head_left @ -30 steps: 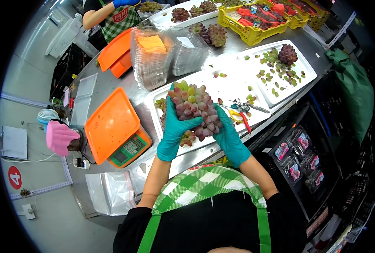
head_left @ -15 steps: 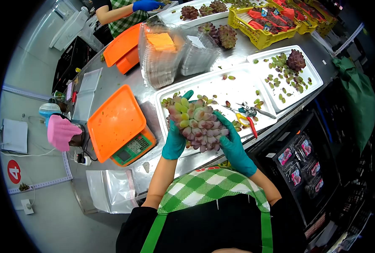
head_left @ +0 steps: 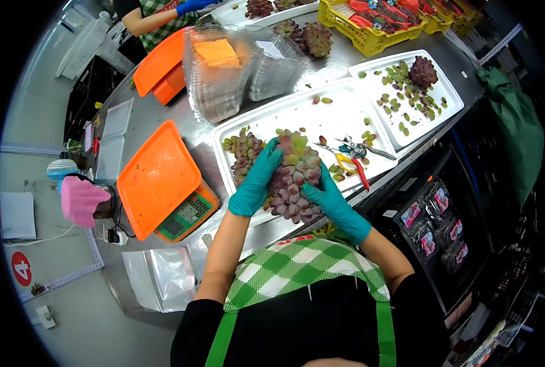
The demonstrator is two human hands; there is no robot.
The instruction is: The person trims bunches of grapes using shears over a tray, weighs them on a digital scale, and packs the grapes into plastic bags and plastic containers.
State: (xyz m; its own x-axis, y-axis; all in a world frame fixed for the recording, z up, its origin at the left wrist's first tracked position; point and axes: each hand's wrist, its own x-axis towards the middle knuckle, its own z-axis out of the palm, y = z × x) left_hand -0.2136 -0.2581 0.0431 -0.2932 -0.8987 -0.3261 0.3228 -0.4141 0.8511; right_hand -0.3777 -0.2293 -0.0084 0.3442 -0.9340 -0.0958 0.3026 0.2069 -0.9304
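Note:
My left hand (head_left: 257, 183), in a teal glove, is closed on the left side of a succulent cluster (head_left: 295, 180) with pink-purple rosettes and a greener top. My right hand (head_left: 335, 207), gloved the same, grips its lower right side. The cluster is held upright over the near edge of a white tray (head_left: 287, 116). Just left of my left hand, another succulent (head_left: 244, 153) lies in the tray. To the right in the tray are pruners with red and yellow handles (head_left: 355, 166), a grey-handled cutting tool (head_left: 376, 150) and loose leaves.
An orange scale (head_left: 162, 183) stands left, with a plastic bag (head_left: 159, 278) below it. Clear plastic boxes (head_left: 217, 79) are stacked behind the tray. A second white tray (head_left: 407, 98) holds leaves and a rosette. A yellow crate (head_left: 370, 40) is behind. A co-worker's blue-gloved hand (head_left: 194, 6) shows at the top.
The held cluster has been turned more upright. My left hand has moved up and right along its side. The succulent on the left of the tray is now more exposed. The whole view has shifted slightly.

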